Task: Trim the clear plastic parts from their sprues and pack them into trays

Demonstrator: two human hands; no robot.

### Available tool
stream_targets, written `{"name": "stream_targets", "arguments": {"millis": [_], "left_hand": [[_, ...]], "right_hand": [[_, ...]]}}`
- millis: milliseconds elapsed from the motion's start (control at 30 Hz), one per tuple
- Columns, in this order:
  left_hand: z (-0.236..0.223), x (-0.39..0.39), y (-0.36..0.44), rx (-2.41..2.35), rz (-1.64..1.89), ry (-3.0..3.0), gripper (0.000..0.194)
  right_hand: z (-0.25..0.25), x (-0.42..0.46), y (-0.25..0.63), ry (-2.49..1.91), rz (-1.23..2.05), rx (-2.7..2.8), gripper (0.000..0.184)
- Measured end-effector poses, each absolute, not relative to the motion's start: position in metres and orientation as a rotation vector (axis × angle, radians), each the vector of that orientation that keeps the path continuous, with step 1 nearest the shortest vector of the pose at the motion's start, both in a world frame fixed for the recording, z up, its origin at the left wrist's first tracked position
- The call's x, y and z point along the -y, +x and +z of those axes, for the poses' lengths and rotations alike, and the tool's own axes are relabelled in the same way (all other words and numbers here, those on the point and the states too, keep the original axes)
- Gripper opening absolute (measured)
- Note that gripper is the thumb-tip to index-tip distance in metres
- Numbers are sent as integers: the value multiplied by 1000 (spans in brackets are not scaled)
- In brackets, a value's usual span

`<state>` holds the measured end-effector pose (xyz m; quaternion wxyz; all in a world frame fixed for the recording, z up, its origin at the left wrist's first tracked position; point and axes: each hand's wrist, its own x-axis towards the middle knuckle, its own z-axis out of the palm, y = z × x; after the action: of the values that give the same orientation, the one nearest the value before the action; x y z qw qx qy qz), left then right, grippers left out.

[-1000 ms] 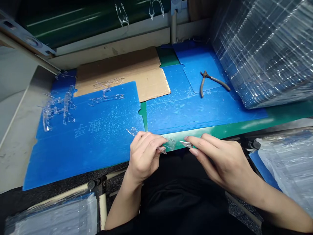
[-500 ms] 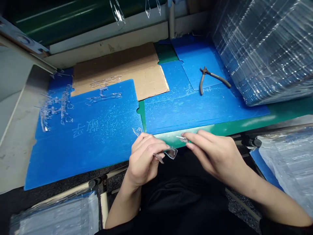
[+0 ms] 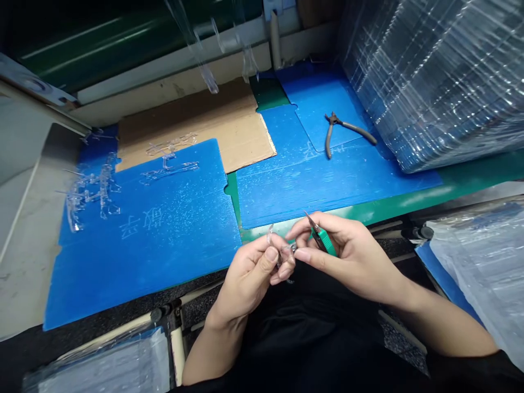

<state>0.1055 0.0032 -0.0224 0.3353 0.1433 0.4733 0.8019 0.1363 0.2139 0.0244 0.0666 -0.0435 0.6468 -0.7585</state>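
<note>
Closer together than before, the left hand (image 3: pixel 248 284) and right hand (image 3: pixel 347 256) sit at lower centre, by the edge of the green mat (image 3: pixel 380 215) below the blue board (image 3: pixel 164 262). Left fingers pinch a small clear plastic piece (image 3: pixel 269 236); right fingers grip a green-handled cutter (image 3: pixel 326 242), its tip just beside the plastic.

This is a factory workstation, not a home or office: a workbench with a green mat (image 3: pixel 470 183) is covered with blue corrugated plastic sheets (image 3: pixel 164 262) and a piece of cardboard (image 3: pixel 233 128). Side cutters (image 3: pixel 352 127) lie on the blue sheet (their grips worn a dull grey), near clear moulded plastic pieces (image 3: pixel 92 191) and large plastic-wrapped stacks (image 3: pixel 429 82).
</note>
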Motion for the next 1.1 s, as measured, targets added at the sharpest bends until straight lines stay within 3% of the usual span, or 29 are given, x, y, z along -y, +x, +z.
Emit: {"name": "stream_targets", "arguments": {"millis": [233,400,500,667,1100], "left_hand": [[-26,-10,108,-1156,2097,362,30],[-30,-2,111,-1843,2034,584,38],[-30,1,111,-2023,1952,780,42],[-35,0,113,-1946,2046,800,45],[-33,0,120,-1837,2062,817,47]], "right_hand": [[23,-211,137,-112,-2226,-2045,6],[18,-218,144,-206,-1961,-2443,11],[13,-220,150,-402,-1701,-2723,18],[7,-218,160,-663,-1593,-2859,13],[3,-210,166,-776,-1596,-2868,17]]}}
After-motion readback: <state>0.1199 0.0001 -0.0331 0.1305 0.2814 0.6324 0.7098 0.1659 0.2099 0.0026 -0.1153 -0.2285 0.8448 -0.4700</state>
